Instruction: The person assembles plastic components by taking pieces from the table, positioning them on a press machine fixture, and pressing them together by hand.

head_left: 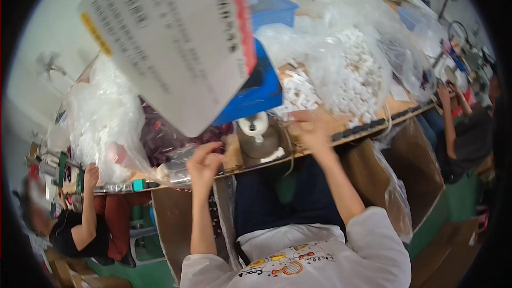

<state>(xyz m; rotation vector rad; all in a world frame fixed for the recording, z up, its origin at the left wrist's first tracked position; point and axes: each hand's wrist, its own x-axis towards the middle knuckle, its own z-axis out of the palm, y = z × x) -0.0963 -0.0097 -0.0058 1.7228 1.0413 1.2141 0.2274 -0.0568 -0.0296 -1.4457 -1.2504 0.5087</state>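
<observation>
My left hand (204,164) is at the table edge, beside a heap of dark purple pieces (160,141) in clear plastic. Its fingers are curled, and whatever they hold, if anything, is too small to make out. Over the table on the other side, my right hand (311,130) is smeared by motion near small white plastic parts (300,92). Between both hands stands a small device with a round white top (253,124), set on a grey base. A blue machine housing (255,96) rises behind it, partly covered by a large printed card (176,48).
Large clear bags of white parts (354,74) fill the right of the table; another plastic bag (109,122) bulges at left. A blue bin (272,9) sits behind. Cardboard boxes (410,165) stand below the edge. People work at left (80,229) and right (466,128).
</observation>
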